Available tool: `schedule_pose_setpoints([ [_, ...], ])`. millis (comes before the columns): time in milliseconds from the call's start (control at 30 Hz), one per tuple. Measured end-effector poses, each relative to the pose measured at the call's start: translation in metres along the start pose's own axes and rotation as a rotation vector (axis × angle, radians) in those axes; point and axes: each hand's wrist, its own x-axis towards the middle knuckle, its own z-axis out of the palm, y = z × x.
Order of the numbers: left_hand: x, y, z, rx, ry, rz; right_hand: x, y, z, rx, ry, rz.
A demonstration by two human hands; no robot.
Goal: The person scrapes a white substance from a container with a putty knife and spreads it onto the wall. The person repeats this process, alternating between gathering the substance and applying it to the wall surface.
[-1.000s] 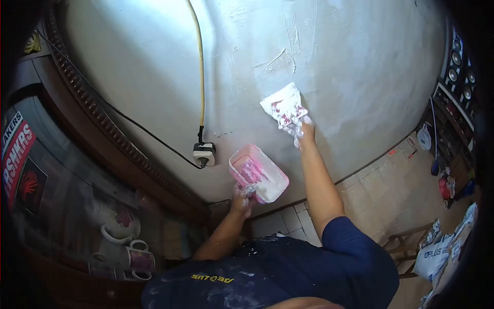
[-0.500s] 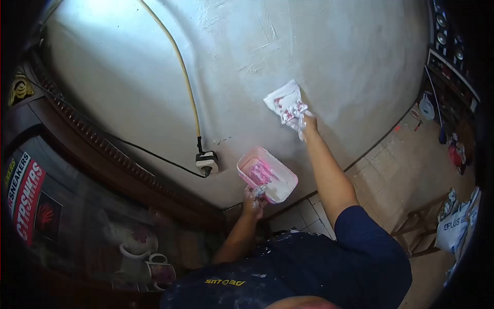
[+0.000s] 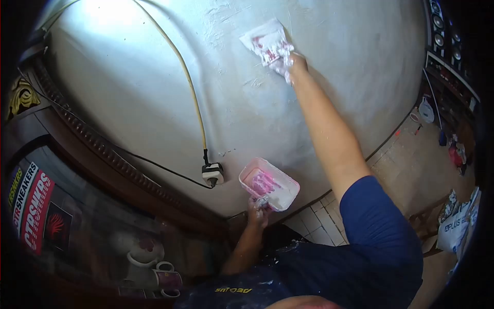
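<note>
Right hand [image 3: 288, 67] gripping scraper [image 3: 264, 38], pink tub [image 3: 251, 174]

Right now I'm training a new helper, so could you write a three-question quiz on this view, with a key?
1. Which hand holds the tub?
2. True or false: the scraper is spotless.
3. What colour is the cord rising from the socket? a) red b) yellow c) blue

Key:
1. The left hand.
2. False; it is smeared white.
3. b
</note>
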Motion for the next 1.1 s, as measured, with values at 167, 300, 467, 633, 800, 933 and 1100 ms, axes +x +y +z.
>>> schedule_pose_setpoints([
  [167,0.004,-0.006,-0.015,0.023,0.052,-0.025,-0.112,0.123,-0.119,0.043,0.165,0.215],
  [300,0.0,0.008,-0.002,0.039,0.06,0.009,-0.159,0.084,-0.118,0.259,0.045,0.312],
  [467,0.005,0.011,-0.011,0.002,0.092,-0.017,-0.06,-0.029,-0.029,0.368,-0.205,-0.091],
  [633,0.01,0.001,-0.032,-0.019,0.092,-0.038,0.046,-0.05,-0.014,0.144,-0.134,0.055],
  [800,0.008,-0.003,-0.032,-0.015,0.091,-0.05,-0.04,0.133,-0.163,0.156,0.103,0.254],
  [933,0.014,-0.004,-0.042,0.036,0.108,-0.058,-0.153,0.131,-0.199,0.176,0.074,0.502],
  [1100,0.013,0.007,-0.023,0.045,0.112,-0.066,-0.1,-0.028,-0.084,0.083,-0.142,0.137],
])
